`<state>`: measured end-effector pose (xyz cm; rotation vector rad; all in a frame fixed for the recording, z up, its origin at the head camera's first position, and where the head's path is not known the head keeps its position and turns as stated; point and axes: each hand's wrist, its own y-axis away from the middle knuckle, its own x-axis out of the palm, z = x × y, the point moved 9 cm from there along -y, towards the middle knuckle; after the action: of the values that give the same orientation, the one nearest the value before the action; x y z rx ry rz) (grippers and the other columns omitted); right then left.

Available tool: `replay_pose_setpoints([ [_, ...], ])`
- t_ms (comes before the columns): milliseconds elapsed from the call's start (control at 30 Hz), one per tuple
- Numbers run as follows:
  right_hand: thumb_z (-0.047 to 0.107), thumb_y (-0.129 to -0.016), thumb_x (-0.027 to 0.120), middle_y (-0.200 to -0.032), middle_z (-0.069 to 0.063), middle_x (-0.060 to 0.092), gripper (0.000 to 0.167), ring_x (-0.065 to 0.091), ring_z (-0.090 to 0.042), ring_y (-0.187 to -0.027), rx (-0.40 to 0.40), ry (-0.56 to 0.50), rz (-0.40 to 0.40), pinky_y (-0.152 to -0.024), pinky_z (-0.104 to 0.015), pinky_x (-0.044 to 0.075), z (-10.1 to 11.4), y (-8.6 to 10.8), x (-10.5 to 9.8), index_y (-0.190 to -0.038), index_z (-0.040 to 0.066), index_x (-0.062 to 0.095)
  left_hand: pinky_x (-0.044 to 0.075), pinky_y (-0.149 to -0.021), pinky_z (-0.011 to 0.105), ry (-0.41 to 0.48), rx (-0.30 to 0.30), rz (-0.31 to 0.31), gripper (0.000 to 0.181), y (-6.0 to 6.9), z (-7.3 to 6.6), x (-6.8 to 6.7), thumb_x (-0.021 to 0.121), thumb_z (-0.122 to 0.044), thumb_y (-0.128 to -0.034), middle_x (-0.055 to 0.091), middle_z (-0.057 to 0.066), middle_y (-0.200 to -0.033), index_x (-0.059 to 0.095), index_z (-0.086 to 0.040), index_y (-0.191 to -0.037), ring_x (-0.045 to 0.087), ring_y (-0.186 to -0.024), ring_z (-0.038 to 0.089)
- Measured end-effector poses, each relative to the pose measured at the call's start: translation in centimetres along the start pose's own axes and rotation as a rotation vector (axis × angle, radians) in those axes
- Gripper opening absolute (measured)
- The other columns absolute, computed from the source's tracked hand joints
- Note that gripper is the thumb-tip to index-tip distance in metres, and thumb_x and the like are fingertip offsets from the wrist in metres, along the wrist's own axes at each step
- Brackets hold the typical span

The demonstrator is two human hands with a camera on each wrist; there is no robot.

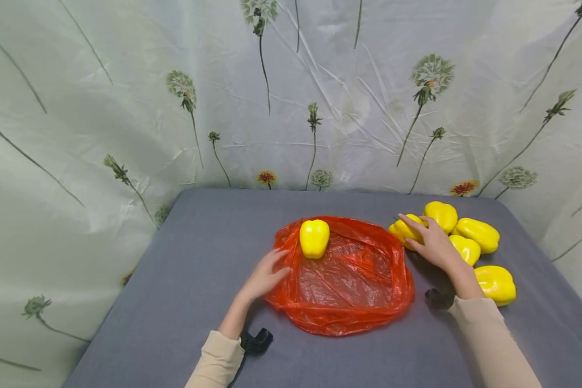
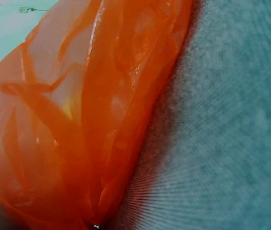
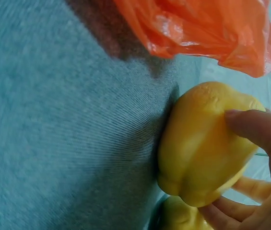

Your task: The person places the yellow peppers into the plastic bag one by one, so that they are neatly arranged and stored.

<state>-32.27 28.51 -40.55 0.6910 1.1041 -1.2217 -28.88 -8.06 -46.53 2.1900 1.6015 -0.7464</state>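
Beige right sleeve [image 1: 494, 339] up close, and beyond it the right hand [image 1: 435, 245] pinches a yellow bell pepper [image 3: 200, 151] just right of the red plastic bag [image 1: 341, 319], left hand [image 1: 264, 276] loosely spread at its left rim—squeezing squarely across the pepper's lobes should steady it best.

Grey cloth-covered table [image 1: 189, 258], lower half of head view. Directly on it: open red plastic bag [image 1: 339, 319] around lower centre, yellow bell peppers [image 1: 468, 249] grouped at right.
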Motion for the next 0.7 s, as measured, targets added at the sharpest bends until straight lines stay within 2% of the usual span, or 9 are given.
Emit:
replay_pose_setpoints([
  [167,0.013,-0.087,0.060,-0.141,-0.039,0.025,0.067,0.036,-0.057,-0.121,0.012,-0.001,0.052,-0.095,-0.071,0.034,-0.1,0.2,0.0,-0.147,0.017,0.029,0.030,-0.109,0.060,0.007,-0.006,-0.001,0.050,-0.1,0.2,0.1,0.057,-0.022,-0.0915,0.038,0.019,-0.147,0.046,-0.007,-0.137,0.034,-0.136,0.039],
  [300,0.014,-0.087,0.061,-0.140,-0.038,0.028,0.067,0.039,-0.056,-0.119,0.023,-0.009,0.044,-0.093,-0.071,0.035,0.1,0.3,-0.3,-0.146,0.016,0.031,0.031,-0.109,0.060,0.008,-0.002,-0.004,0.049,-0.1,0.3,0.2,0.057,-0.022,-0.0914,0.039,0.019,-0.147,0.046,-0.007,-0.137,0.035,-0.136,0.039],
  [400,0.015,-0.086,0.063,-0.136,-0.038,0.032,0.066,0.040,-0.055,-0.117,0.018,-0.024,0.001,-0.092,-0.071,0.036,0.3,0.5,-0.6,-0.145,0.014,0.033,0.030,-0.109,0.059,0.010,0.001,-0.006,0.049,-0.1,0.2,0.1,0.057,-0.022,-0.0914,0.039,0.019,-0.146,0.046,-0.007,-0.137,0.034,-0.136,0.039],
  [567,0.014,-0.084,0.066,-0.128,-0.037,0.042,0.065,0.044,-0.052,-0.112,-0.020,-0.054,-0.128,-0.089,-0.069,0.038,0.7,0.8,-1.1,-0.142,0.010,0.037,0.030,-0.109,0.059,0.011,0.008,-0.003,0.049,0.0,0.0,0.1,0.056,-0.023,-0.0916,0.038,0.019,-0.147,0.046,-0.007,-0.137,0.035,-0.136,0.039],
  [700,0.013,-0.084,0.067,-0.126,-0.035,0.044,0.066,0.044,-0.050,-0.112,-0.010,-0.091,-0.219,-0.088,-0.069,0.038,0.7,1.2,-1.4,-0.142,0.010,0.038,0.031,-0.109,0.059,0.007,0.011,0.001,0.050,0.0,0.0,0.1,0.056,-0.024,-0.0918,0.038,0.018,-0.147,0.045,-0.008,-0.138,0.034,-0.136,0.038],
])
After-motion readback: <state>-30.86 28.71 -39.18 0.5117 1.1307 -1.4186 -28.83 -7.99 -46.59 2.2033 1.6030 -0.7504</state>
